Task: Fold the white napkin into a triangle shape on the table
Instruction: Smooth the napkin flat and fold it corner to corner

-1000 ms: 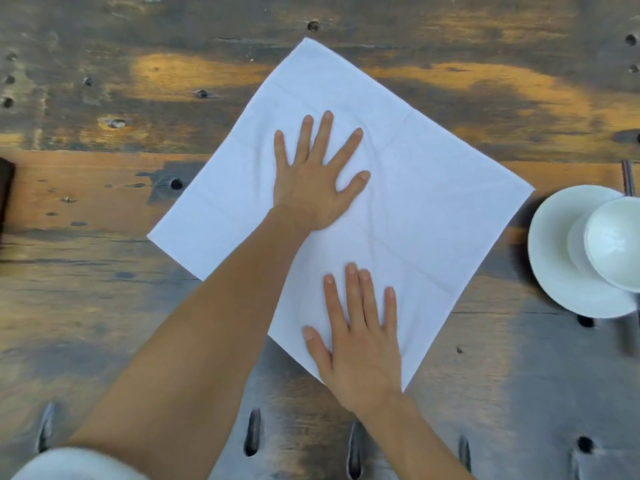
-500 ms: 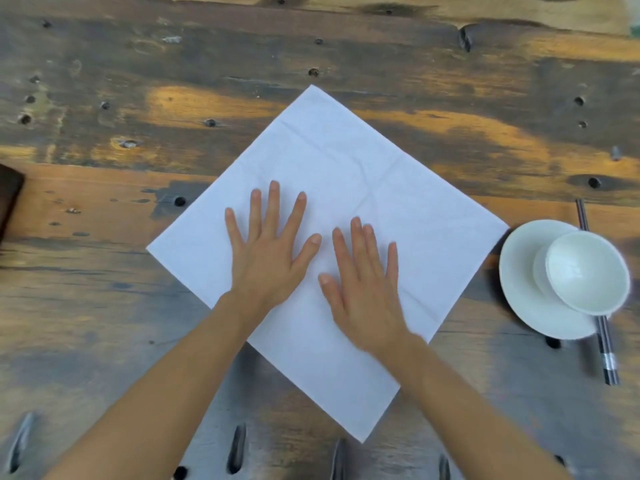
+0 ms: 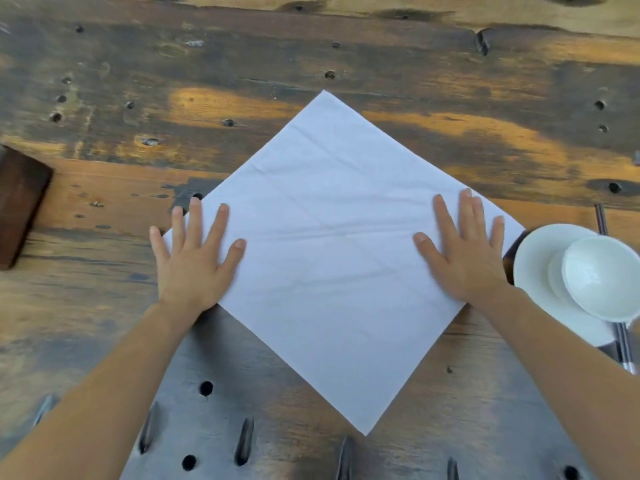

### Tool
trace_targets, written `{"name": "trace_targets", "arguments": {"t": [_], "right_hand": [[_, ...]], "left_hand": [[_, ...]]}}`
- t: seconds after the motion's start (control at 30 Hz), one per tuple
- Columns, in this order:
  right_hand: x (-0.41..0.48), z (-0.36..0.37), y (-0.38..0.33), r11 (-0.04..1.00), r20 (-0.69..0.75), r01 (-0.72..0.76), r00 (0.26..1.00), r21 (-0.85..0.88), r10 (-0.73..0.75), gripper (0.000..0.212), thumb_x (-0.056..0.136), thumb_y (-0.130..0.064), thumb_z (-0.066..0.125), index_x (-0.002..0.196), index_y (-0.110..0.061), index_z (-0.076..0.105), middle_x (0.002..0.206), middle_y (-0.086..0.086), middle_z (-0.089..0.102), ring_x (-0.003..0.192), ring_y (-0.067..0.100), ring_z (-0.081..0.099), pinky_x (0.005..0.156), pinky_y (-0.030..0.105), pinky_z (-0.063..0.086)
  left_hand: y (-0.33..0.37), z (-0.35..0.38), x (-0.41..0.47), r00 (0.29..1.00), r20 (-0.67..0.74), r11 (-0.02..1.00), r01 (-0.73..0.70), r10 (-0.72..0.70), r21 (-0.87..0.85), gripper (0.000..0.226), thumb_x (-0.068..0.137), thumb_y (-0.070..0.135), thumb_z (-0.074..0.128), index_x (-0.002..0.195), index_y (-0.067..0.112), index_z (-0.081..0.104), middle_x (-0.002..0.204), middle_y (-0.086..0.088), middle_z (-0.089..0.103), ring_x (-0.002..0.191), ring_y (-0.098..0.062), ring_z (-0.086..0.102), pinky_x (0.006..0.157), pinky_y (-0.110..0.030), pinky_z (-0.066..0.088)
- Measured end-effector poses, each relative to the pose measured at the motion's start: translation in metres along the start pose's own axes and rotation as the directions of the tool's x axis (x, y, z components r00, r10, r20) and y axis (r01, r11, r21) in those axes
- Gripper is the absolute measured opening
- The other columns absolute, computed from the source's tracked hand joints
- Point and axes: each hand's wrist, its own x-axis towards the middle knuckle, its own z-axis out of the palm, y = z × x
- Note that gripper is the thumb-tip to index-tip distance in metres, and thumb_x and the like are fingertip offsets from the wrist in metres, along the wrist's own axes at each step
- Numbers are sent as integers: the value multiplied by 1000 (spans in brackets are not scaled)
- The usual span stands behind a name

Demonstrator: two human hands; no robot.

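Both hands, a moment ago side by side at the middle, are now pressing flat and open, left hand (image 3: 194, 261) and right hand (image 3: 464, 258), gripping nothing, on the side corners of the square white cloth napkin (image 3: 332, 258), which is lying unfolded as a diamond on the worn wooden table (image 3: 311, 57), smoothed ready for folding.

Napkin (image 3: 332, 258) flat on table (image 3: 346, 57). Block (image 3: 20, 202) well left of napkin; saucer (image 3: 540, 271) with bowl (image 3: 602, 278) just right.

Matt, perhaps cloth napkin (image 3: 332, 244); weathered wood table (image 3: 242, 74)
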Motion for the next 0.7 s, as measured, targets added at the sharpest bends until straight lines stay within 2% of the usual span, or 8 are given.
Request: {"name": "trace_targets", "arguments": {"t": [0.07,0.13,0.2,0.3,0.37,0.47,0.57,0.7], "right_hand": [[-6,2,-7,999,-40,31,999,37,-29,78,96,-70,14,161,-29,1,169,7,-11,155,23,-13,121,55,-8],[-21,6,-17,979,-128,179,978,96,-166,77,99,-63,22,162,-20,10,170,9,-1,156,25,-3,123,56,-2],[-44,13,-29,903,-217,408,901,136,-375,72,102,-55,33,159,-12,26,168,12,15,155,28,12,122,60,11],[-83,21,-42,714,-220,688,722,127,-656,64,103,-46,46,154,-8,37,163,12,29,153,28,22,119,59,23],[-105,23,-44,587,-170,799,602,132,-780,58,104,-43,51,150,-9,44,161,10,34,152,28,26,121,55,24],[-131,23,-37,457,-149,874,481,168,-864,43,102,-37,60,134,-10,64,153,11,48,144,29,42,117,53,34],[-148,26,-31,372,-154,904,407,212,-900,26,99,-32,67,111,-11,75,134,9,65,125,29,60,109,49,43],[-156,33,-28,320,-162,922,357,216,-920,12,97,-23,69,96,-13,75,117,7,71,110,29,65,104,44,46]], "left_hand": [[13,-3,-8,994,-74,995,-87,83,-56,68,102,61,22,162,28,19,172,-8,10,157,-37,4,121,-66,4],[33,-6,-25,938,-163,940,-325,307,-101,67,104,55,30,160,18,31,169,-10,23,156,-36,17,121,-66,15],[52,-3,-49,805,-193,805,-585,561,-102,61,105,51,39,156,16,41,165,-9,33,154,-34,26,120,-63,23],[70,4,-85,614,-190,601,-789,766,-127,53,105,44,53,149,15,52,160,-5,42,152,-29,32,121,-58,29],[70,10,-104,531,-187,512,-847,827,-139,45,103,39,61,141,15,62,157,-3,48,150,-26,38,119,-55,35],[64,15,-122,478,-191,443,-874,857,-199,28,100,33,67,117,13,76,146,-2,60,140,-25,51,111,-51,44],[61,18,-138,451,-177,410,-884,875,-223,20,99,31,69,106,14,78,137,0,67,130,-24,61,106,-46,48],[64,21,-148,444,-189,402,-888,876,-224,15,100,27,68,102,16,78,132,4,70,126,-24,64,104,-44,51]]}}
